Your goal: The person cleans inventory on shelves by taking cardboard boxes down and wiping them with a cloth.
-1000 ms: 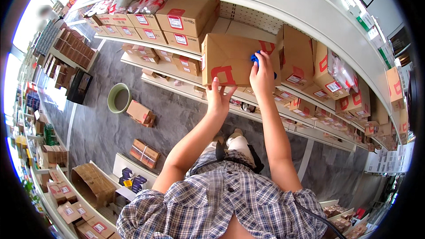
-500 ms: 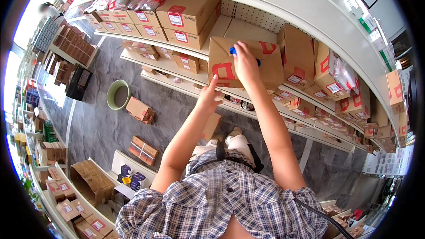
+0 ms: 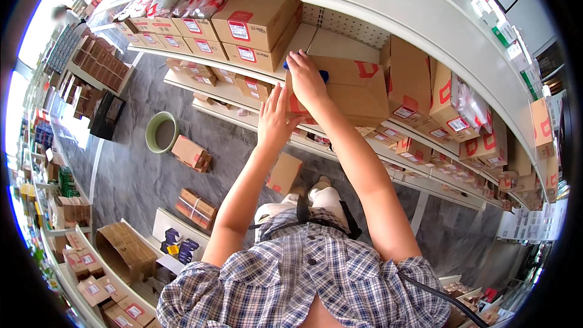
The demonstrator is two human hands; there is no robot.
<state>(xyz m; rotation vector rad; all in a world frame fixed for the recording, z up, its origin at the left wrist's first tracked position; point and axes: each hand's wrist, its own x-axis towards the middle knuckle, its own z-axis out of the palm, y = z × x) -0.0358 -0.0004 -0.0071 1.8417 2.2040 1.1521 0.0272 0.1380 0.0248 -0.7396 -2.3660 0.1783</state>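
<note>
Head view: cardboard box (image 3: 352, 88) now further onto shelf; right hand (image 3: 306, 79) pinching blue tool; left hand (image 3: 274, 118) spread.

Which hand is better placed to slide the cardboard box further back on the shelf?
Probably the right hand: it lies on top of the cardboard box, over a blue tool. The left hand only meets its lower front corner.

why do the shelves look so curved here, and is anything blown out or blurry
Head view: fisheye bends the shelf edge into an arc; black vignette rings the corners; the far left aisle is overexposed white; the right hand on the cardboard box and the left hand look fairly sharp.
</note>
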